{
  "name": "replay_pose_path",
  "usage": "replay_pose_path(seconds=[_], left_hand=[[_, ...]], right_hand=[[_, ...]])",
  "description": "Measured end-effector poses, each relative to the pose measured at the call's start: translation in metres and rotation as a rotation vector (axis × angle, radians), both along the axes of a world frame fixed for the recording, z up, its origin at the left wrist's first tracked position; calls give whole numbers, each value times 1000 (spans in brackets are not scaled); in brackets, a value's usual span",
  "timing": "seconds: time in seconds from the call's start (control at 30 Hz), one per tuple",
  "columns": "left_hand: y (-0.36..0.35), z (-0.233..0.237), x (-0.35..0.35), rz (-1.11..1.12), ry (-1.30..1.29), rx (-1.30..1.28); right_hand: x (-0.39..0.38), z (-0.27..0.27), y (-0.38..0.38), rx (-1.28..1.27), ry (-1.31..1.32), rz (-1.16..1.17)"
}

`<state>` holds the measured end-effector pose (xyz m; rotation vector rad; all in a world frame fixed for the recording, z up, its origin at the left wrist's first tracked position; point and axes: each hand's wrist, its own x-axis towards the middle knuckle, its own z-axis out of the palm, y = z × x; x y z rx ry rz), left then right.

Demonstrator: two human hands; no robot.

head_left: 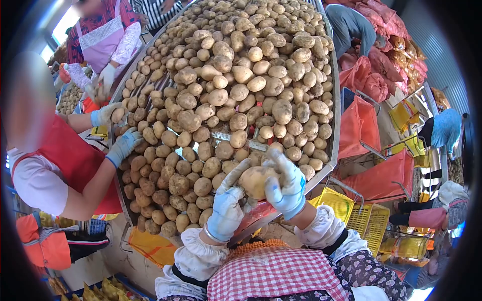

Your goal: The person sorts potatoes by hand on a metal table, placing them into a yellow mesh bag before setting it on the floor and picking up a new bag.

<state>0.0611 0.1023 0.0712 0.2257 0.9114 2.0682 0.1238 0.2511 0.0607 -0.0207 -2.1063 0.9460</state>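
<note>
Potato (pixel 258 181) held between left hand (pixel 224 208) and right hand (pixel 288 186), fingers curled on both ends, above near edge of table (pixel 337 110). Long axis roughly left-right, one end toward each hand. Yellow basket (pixel 335 203) just outside near-right corner. Beyond, potato heap (pixel 241 90) packs edge to edge, little room; co-worker's gloved hand (pixel 125 144) at left edge.

Air open above potatoes (pixel 246 70); co-worker's gloves (pixel 124 147) obstruct left; tray rim (pixel 336 100) bars right, gaps beyond unclear.
</note>
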Motion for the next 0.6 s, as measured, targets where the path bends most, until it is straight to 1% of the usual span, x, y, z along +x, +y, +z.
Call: replay_pose_path(seconds=[0.03, 0.07, 0.1, 0.13, 0.17, 0.2, 0.27, 0.3, 0.33, 0.37, 0.4, 0.43, 0.47, 0.5, 0.53, 0.57, 0.6], left_hand=[[3, 1, 2, 44, 18, -18], [4, 2, 4, 90, 37, -36], [2, 2, 3, 90, 37, -36], [-2, 1, 1, 80, 141, -107], [-4, 0, -2, 70, 247, -176], [-5, 0, -5, 69, 248, -174], [-4, -1, -12, -79, 173, -351], [0, -2, -14, -142, 439, -438], [1, -2, -12, -141, 438, -439], [1, -1, -11, -154, 323, -342], [0, -1, -10, -168, 208, -244], [-1, -1, -10, -169, 208, -244], [-3, -2, -10, -183, 140, -193], [-4, -3, -10, -198, 72, -143], [-4, -9, -7, -200, 71, -143], [-2, -20, -4, -150, 111, -86], [-1, -27, -2, -99, 152, -30]], right_hand=[[-2, 5, -13, -493, -50, 55], [-3, 3, -12, -492, -50, 55], [-5, -1, -10, -708, -63, 43], [-6, -4, -8, -924, -76, 31], [-5, -5, -6, -842, -107, 3], [-3, -8, -5, -841, -106, 2], [-1, -13, -5, -820, -110, 22], [-1, -14, -5, -820, -112, 23], [-1, -15, -5, -728, -93, 7], [-3, -15, -4, -636, -72, -8], [-3, -13, -4, -636, -72, -7], [-3, -10, -3, -510, -71, -14], [-3, -6, -3, -385, -70, -22], [-1, -1, -1, -385, -72, -25], [2, 5, 2, -188, -157, -21], [3, 10, 4, 10, -240, -16], [2, 12, 4, 10, -239, -17]])
